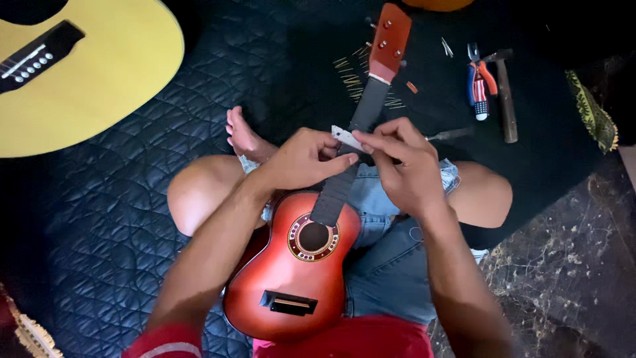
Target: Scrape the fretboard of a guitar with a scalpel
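Left hand [305, 159]: fingers curled, thumb and forefinger tip pinching the near end of a small pale strip [346, 138] over the neck of the guitar [291, 272].
Right hand [404, 166]: fingers bent, tips closed on the far end of the same strip; the thumb lies along its upper edge.
Strip: flat, whitish, held slanted across the black fretboard [344, 179], between the two sets of fingertips. Whether it touches the fretboard cannot be told.
Guitar: small, red-orange body, round sound hole with a patterned ring, dark bridge. It lies face up on the person's lap, the body below the wrists, the neck running up under the fingers and past them.
Headstock [391, 36]: reddish brown with pale pegs, well beyond the fingertips, at the top of the view.
Frets [351, 76]: a scatter of thin brass-coloured wires on the dark quilt [99, 219], beyond the fingers, just left of the neck.
Pliers [480, 83]: red and blue handles, well apart from the right fingers, up and to their right.
Hammer [507, 96]: just beside the pliers, further right, head pointing away.
Rod [450, 134]: a thin dark tool, near the right knuckles, just to their right.
Big guitar [79, 66]: yellow top, black bridge, far left of the left fingers.
Legs: crossed, in denim shorts, a bare foot [242, 132] just left of the left hand.
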